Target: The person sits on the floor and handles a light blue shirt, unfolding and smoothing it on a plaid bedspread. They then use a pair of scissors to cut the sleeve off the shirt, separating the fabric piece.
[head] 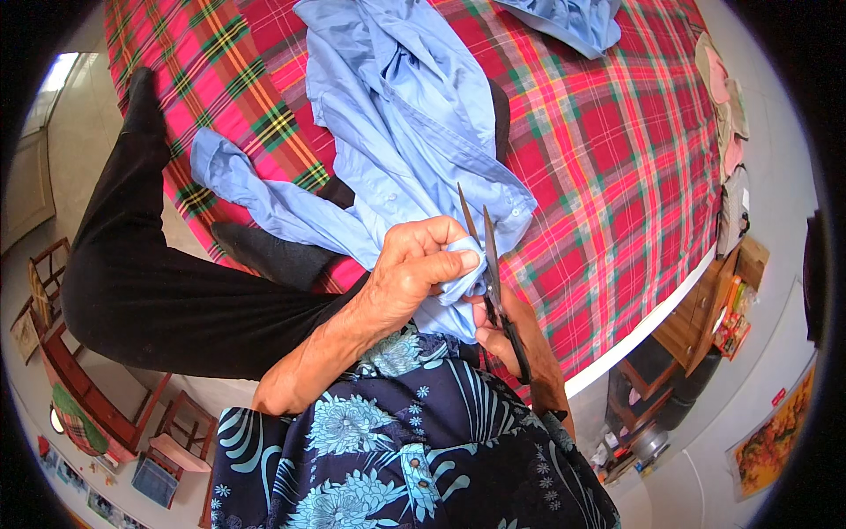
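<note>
My left hand (pixel 416 261) pinches a bunched part of a light blue button-up shirt (pixel 410 139) between thumb and fingers. In my right hand (pixel 499 337) is a pair of scissors (pixel 490 278) with dark handles. The blades point away from me and are parted, right beside the bunched cloth at my left thumb. Most of the shirt spreads ahead over the bed, with one sleeve (pixel 264 198) stretched out to the left. Whether the blades touch the fabric I cannot tell. Part of my right hand is hidden behind the scissors and cloth.
A red plaid bedspread (pixel 595 165) lies under the shirt. Another piece of blue cloth (pixel 568 23) rests at the far edge. My black-trousered leg (pixel 178 304) is bent at the left. Beyond the bed's right edge stands a wooden cabinet (pixel 694 317); chairs (pixel 175 436) stand lower left.
</note>
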### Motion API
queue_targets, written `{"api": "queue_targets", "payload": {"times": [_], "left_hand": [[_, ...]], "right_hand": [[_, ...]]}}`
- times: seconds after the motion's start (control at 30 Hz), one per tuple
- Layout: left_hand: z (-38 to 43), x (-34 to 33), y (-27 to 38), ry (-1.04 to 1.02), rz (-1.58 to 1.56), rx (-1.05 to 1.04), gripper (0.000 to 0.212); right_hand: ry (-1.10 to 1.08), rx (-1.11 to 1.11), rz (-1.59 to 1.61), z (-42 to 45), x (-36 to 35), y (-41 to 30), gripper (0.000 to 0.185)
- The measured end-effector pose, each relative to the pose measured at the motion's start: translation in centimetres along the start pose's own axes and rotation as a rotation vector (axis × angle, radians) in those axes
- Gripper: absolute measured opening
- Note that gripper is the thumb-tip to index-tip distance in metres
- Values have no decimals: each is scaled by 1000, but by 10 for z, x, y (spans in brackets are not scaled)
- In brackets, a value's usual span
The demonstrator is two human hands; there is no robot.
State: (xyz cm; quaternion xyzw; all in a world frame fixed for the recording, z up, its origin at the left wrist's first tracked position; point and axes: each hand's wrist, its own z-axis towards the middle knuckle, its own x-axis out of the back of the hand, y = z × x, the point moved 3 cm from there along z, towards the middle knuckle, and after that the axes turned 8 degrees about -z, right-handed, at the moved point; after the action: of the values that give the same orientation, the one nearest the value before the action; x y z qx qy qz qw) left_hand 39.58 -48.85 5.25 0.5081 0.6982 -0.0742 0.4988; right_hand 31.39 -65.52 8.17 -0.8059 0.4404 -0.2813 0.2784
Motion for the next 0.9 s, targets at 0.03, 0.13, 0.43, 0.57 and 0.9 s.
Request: {"api": "queue_targets", "payload": {"times": [0.03, 0.13, 0.43, 0.57, 0.9], "left_hand": [[2, 1, -1, -2, 14, 13, 13], [5, -3, -1, -17, 11, 67, 12], [50, -13, -39, -55, 76, 174, 11], [56, -6, -53, -59, 115, 206, 14], [35, -7, -38, -192, 562, -59, 11]], "right_hand": [[4, 8, 1, 0, 0, 1, 36], [12, -29, 0, -2, -2, 8, 35], [177, -282, 274, -19, -7, 70, 33], [154, -277, 540, -24, -23, 87, 29], [294, -30, 823, -5, -5, 74, 34]]}}
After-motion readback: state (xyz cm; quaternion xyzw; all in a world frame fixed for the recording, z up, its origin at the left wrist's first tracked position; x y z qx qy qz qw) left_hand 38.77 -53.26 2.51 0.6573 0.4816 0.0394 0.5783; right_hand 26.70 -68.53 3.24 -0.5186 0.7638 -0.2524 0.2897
